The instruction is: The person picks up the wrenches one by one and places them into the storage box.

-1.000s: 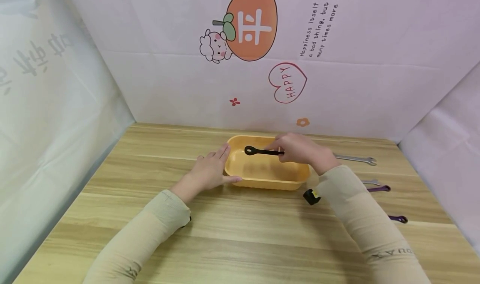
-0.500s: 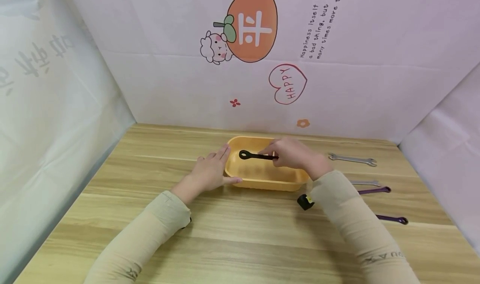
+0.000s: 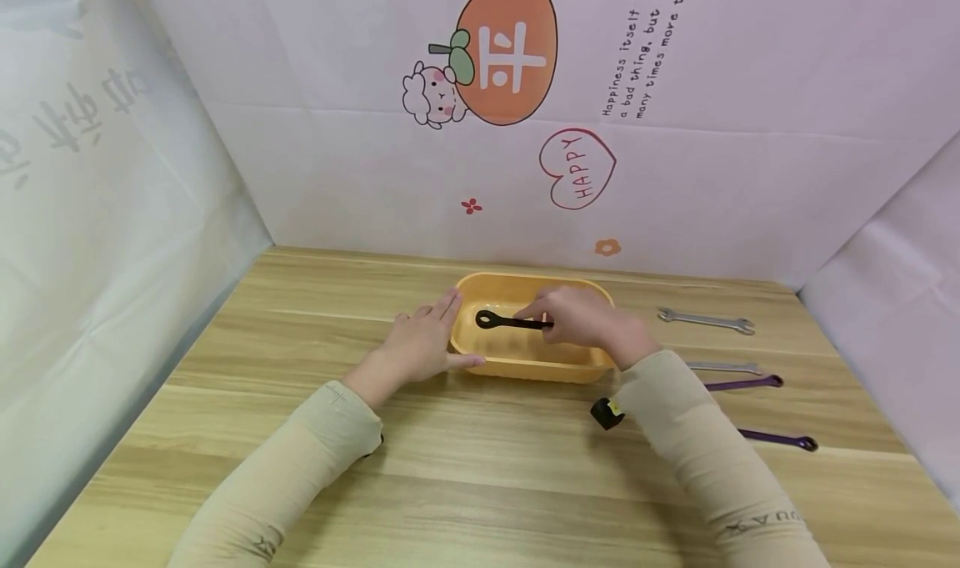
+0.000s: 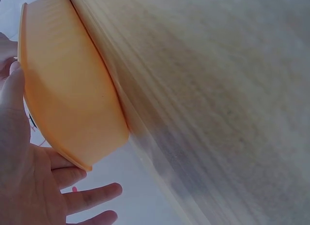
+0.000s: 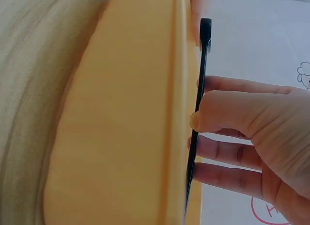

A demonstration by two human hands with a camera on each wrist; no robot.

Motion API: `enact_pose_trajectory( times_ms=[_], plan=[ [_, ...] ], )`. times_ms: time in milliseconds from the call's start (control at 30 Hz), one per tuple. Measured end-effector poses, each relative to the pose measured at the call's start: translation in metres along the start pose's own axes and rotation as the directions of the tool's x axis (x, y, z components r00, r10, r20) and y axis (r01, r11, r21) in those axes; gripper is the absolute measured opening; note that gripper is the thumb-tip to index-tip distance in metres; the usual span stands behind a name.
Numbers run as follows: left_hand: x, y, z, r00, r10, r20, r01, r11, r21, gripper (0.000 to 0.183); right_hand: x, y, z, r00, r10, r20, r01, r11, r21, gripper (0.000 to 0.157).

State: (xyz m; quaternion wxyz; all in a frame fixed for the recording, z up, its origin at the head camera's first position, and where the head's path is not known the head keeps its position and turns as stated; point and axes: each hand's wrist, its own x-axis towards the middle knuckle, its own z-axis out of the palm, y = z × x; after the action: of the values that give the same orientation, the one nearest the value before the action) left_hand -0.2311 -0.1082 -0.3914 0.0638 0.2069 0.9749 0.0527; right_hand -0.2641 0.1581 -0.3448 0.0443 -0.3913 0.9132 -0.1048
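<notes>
A yellow-orange plastic basin stands on the wooden table. My left hand rests against its left end, fingers spread and fairly straight, the thumb over the front rim. In the left wrist view the fingertips reach past the basin's wall. Over the basin my right hand pinches a black wrench between thumb and fingers. The wrench's ring end points left, and the hand covers its other end. In the right wrist view the wrench shows edge-on, beside the rim.
Right of the basin lie a silver open-ended wrench, a second silver wrench and two purple wrenches, partly behind the sleeve. A black tape measure sits in front of the basin. Something dark peeks out by the left cuff.
My right hand has moved left and down toward the basin with the black wrench. More of the wrenches at the right now shows. The left hand has stayed put.
</notes>
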Motion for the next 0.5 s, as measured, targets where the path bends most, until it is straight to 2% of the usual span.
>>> enact_pose_trajectory(
  times_ms=[167, 400, 500],
  plan=[
    [-0.001, 0.000, -0.001, 1.000, -0.006, 0.001, 0.006, 1.000, -0.006, 0.116, 0.003, -0.002, 0.007, 1.000, 0.007, 0.018, -0.007, 1.000, 0.010, 0.048],
    [-0.003, 0.002, -0.004, 1.000, 0.000, 0.001, 0.000, 1.000, -0.011, 0.117, 0.006, -0.003, 0.019, 0.999, 0.010, 0.032, -0.010, 1.000, 0.003, 0.029],
    [-0.003, 0.002, -0.004, 1.000, -0.001, 0.007, 0.001, 1.000, -0.011, 0.117, 0.007, -0.002, 0.023, 0.999, 0.011, 0.048, -0.011, 1.000, 0.000, 0.030]
  ],
)
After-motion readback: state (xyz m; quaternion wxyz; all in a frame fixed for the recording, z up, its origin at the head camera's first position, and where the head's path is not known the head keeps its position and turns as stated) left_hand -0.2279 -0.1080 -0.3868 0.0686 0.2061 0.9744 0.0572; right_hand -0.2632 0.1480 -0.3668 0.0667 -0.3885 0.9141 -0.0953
